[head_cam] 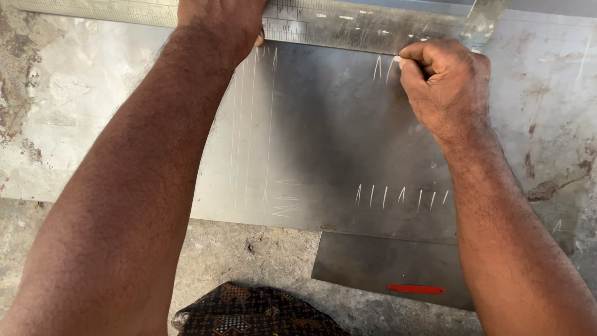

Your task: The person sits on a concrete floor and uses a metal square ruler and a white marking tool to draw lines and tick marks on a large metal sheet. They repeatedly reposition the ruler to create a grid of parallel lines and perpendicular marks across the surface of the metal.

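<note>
Chalk (397,59) sits pinched in the closed right hand (444,84) on the metal sheet (336,143), while the left hand (217,22) presses the steel ruler (348,25) flat, its grip unclear.

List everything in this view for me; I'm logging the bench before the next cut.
Metal sheet: one, grey, centre, white scratched tick marks along its top and lower edges.
Steel ruler: one, silver, across the top edge.
Smaller sheet piece: one, dark grey, lower right, with a red strip.
Patterned cloth: one, black and brown, bottom centre.
Floor: grey, stained concrete.
Left hand: pressing the ruler.
Right hand: closed grip on a small marking tool at the ruler's edge.
</note>
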